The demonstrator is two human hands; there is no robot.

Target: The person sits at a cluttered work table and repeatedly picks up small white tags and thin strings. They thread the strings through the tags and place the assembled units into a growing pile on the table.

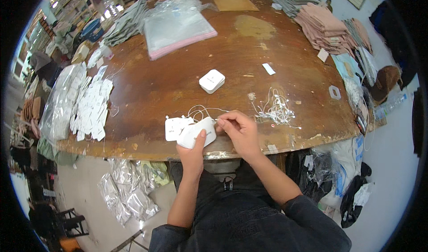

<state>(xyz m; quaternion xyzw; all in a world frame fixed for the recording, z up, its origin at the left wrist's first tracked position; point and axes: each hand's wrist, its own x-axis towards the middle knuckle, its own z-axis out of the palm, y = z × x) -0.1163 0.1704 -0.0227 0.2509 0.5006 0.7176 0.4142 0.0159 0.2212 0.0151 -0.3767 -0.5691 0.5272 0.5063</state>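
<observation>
My left hand [192, 156] is closed round a small stack of white rounded-corner hang tags [189, 138], its thumb on top. At the stack's right end, the fingertips of my right hand [240, 131] are pinched on a thin white tag string [205, 109] by a tag's corner. The string loops above the stack. More white tags [173, 128] lie just left of my left hand on the table. Farther out stands another neat pile of white tags [211, 81]. Right of my right hand is a tangled heap of white tag strings [277, 110].
The brown wooden table [178, 82] has a curved-looking front edge. Many loose white labels [92, 105] lie at its left, beside clear plastic bags [62, 105]. Clear bags with a pink edge [176, 31] lie farther back. Folded pink garments [323, 24] are stacked at the far right.
</observation>
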